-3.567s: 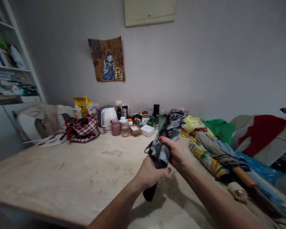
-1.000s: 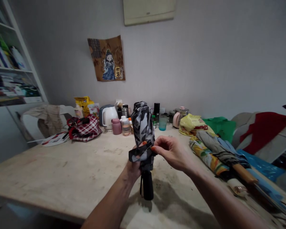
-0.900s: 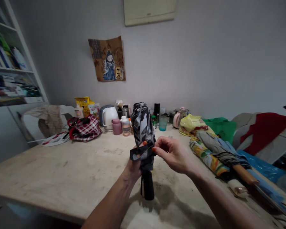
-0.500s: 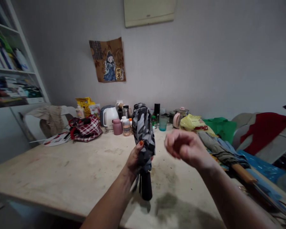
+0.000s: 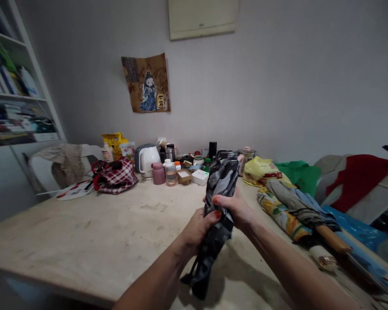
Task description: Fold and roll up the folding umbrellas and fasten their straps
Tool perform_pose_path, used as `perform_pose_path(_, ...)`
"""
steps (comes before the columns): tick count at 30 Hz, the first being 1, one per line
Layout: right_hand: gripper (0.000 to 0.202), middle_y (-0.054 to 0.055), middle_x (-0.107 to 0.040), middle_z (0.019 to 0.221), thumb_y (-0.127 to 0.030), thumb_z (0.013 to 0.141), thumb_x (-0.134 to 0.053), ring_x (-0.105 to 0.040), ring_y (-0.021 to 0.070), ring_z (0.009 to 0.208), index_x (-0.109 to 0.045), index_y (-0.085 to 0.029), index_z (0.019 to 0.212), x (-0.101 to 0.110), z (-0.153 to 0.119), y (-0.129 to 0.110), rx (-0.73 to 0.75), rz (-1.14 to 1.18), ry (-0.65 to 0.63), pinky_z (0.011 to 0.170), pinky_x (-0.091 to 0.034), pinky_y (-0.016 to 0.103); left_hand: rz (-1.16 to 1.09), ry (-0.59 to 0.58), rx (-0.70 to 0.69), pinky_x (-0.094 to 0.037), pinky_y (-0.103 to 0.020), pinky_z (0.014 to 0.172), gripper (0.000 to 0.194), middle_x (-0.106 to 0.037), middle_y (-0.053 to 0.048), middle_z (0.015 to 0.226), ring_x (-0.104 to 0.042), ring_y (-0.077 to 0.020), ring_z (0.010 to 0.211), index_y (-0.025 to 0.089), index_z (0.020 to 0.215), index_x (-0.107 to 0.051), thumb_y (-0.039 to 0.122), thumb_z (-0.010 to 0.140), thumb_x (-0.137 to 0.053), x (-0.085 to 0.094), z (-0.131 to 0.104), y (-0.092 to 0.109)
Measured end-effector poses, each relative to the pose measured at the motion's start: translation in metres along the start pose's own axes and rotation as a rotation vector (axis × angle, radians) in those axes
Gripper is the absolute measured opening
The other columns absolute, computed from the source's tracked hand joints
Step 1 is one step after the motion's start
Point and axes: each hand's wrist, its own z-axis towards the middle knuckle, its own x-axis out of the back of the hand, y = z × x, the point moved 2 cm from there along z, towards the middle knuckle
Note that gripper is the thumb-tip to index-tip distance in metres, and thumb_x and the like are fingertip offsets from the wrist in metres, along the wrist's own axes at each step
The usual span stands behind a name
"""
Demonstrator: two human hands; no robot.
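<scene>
Got my left hand [image 5: 198, 226] and right hand [image 5: 236, 209] both wrapped around the folded camo umbrella [image 5: 218, 202], fingers clamped tight so the fabric stays bunched. It's tilted over the desk [image 5: 100, 232], handle down, well in front of the kettle [image 5: 147, 159].

Single head-worn view, forward and down, close above the table [image 5: 84, 224], toward the wall [image 5: 278, 86].
</scene>
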Motion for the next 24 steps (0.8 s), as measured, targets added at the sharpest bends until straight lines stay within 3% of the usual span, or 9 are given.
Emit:
perform_pose_path(3, 0.052, 0.001, -0.067, 0.075, -0.031, 0.045, -0.091, -0.061, 0.0160, 0.065, -0.061, -0.017, 0.086, 0.001, 0.004, 0.000, 0.040, -0.082, 0.188, 0.061, -0.052, 0.028, 0.302, 0.206, -0.161, -0.045, -0.024, 0.065, 0.041, -0.065, -0.005, 0.076, -0.056, -0.0148, 0.069, 0.012, 0.085, -0.065, 0.049, 0.070, -0.077, -0.001, -0.002, 0.010)
perform_pose_path(5, 0.051, 0.001, -0.067, 0.077, -0.030, 0.045, -0.090, -0.059, 0.0149, 0.064, -0.063, -0.016, 0.085, 0.000, 0.003, 0.000, 0.041, -0.095, 0.241, 0.061, -0.052, 0.028, 0.417, 0.246, -0.220, -0.045, -0.025, 0.070, 0.029, -0.066, -0.005, 0.079, -0.056, -0.0167, 0.075, 0.014, 0.083, -0.065, 0.037, 0.071, -0.076, -0.002, -0.003, 0.013)
perform_pose_path(7, 0.048, 0.002, -0.067, 0.079, -0.031, 0.046, -0.088, -0.058, 0.0152, 0.064, -0.064, -0.016, 0.084, -0.002, -0.001, -0.002, 0.035, -0.085, 0.237, 0.062, -0.052, 0.029, 0.375, 0.146, -0.192, -0.044, -0.025, 0.068, 0.026, -0.064, -0.004, 0.076, -0.056, -0.0170, 0.074, 0.014, 0.081, -0.064, 0.032, 0.067, -0.077, -0.002, -0.004, 0.014)
perform_pose_path(11, 0.049, 0.003, -0.068, 0.084, -0.034, 0.048, -0.085, -0.060, 0.0181, 0.069, -0.066, -0.017, 0.091, -0.005, -0.010, -0.007, 0.058, -0.066, 0.161, 0.064, -0.053, 0.031, 0.036, -0.216, 0.039, -0.043, -0.025, 0.060, 0.044, -0.061, -0.004, 0.075, -0.055, -0.0162, 0.068, 0.012, 0.085, -0.064, 0.040, 0.055, -0.082, -0.001, -0.008, 0.012)
perform_pose_path(14, 0.051, 0.003, -0.067, 0.081, -0.033, 0.047, -0.085, -0.058, 0.0170, 0.066, -0.064, -0.018, 0.092, -0.007, -0.011, -0.008, 0.056, -0.035, 0.168, 0.062, -0.052, 0.030, -0.076, -0.287, 0.067, -0.041, -0.023, 0.059, 0.051, -0.060, -0.004, 0.077, -0.052, -0.0139, 0.066, 0.012, 0.093, -0.064, 0.043, 0.056, -0.081, -0.002, -0.010, 0.012)
perform_pose_path(16, 0.050, 0.002, -0.067, 0.080, -0.032, 0.046, -0.087, -0.058, 0.0160, 0.065, -0.064, -0.017, 0.088, -0.008, -0.010, -0.008, 0.065, -0.051, 0.232, 0.061, -0.052, 0.029, 0.007, -0.203, 0.001, -0.041, -0.022, 0.061, 0.045, -0.059, -0.003, 0.078, -0.051, -0.0132, 0.067, 0.013, 0.094, -0.062, 0.037, 0.060, -0.079, -0.002, -0.009, 0.011)
perform_pose_path(21, 0.044, 0.003, -0.064, 0.073, -0.034, 0.045, -0.088, -0.056, 0.0154, 0.062, -0.061, -0.015, 0.074, -0.008, -0.007, -0.010, 0.112, -0.249, 0.439, 0.059, -0.050, 0.029, 0.410, 0.312, -0.164, -0.035, -0.023, 0.056, 0.035, -0.060, 0.000, 0.070, -0.051, -0.0134, 0.062, 0.018, 0.091, -0.057, 0.017, 0.060, -0.075, -0.002, -0.009, 0.008)
perform_pose_path(22, 0.043, 0.003, -0.065, 0.074, -0.035, 0.046, -0.087, -0.056, 0.0155, 0.062, -0.061, -0.015, 0.073, -0.008, -0.007, -0.010, 0.110, -0.258, 0.446, 0.059, -0.050, 0.030, 0.433, 0.327, -0.169, -0.035, -0.023, 0.056, 0.034, -0.060, 0.000, 0.070, -0.051, -0.0136, 0.062, 0.018, 0.090, -0.057, 0.016, 0.061, -0.074, -0.002, -0.008, 0.008)
perform_pose_path(24, 0.043, 0.005, -0.066, 0.079, -0.036, 0.046, -0.087, -0.057, 0.0164, 0.065, -0.062, -0.015, 0.075, -0.007, -0.008, -0.011, 0.125, -0.256, 0.444, 0.062, -0.051, 0.031, 0.402, 0.212, -0.141, -0.037, -0.024, 0.058, 0.031, -0.060, -0.001, 0.072, -0.052, -0.0144, 0.065, 0.017, 0.089, -0.059, 0.016, 0.061, -0.073, -0.002, -0.006, 0.007)
